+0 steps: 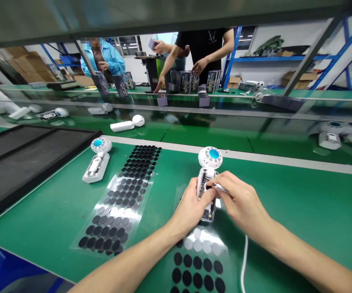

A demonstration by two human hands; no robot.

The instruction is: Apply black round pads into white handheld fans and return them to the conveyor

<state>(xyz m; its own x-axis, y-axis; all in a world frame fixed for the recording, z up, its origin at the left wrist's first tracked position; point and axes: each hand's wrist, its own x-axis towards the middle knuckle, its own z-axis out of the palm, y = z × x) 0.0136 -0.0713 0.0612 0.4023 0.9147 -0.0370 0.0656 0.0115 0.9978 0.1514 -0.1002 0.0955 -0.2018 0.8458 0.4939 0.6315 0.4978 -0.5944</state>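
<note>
- Here, the left hand point(191, 205) wraps around the lower body of a small white fan point(208, 179) with its cover off, fingers closed on its side, thumb pressed near the open handle.
- The right hand point(240, 201) pinches a thin white tool point(220, 188) between thumb and fingers, its tip touching the fan's open handle.
- The fan lies flat on the green tabletop point(300, 203), round head with a blue centre pointing away from the person, its lower end over a clear sheet point(194, 260) of black dots.
- That sheet sits just under the wrists; some of its upper spots look pale or bare.
- A white cable point(243, 260) runs down beside the right forearm.
- A second fan point(97, 160) lies well apart to the left, also open, touched by no one.
- Between the two fans lies a longer dot sheet point(124, 195), slanting across the tabletop.
- A black tray point(26, 158) sits at the far left.
- Beyond, a conveyor point(194, 130) carries more white fans, and other people stand at the far side by small boxes point(191, 81).
</note>
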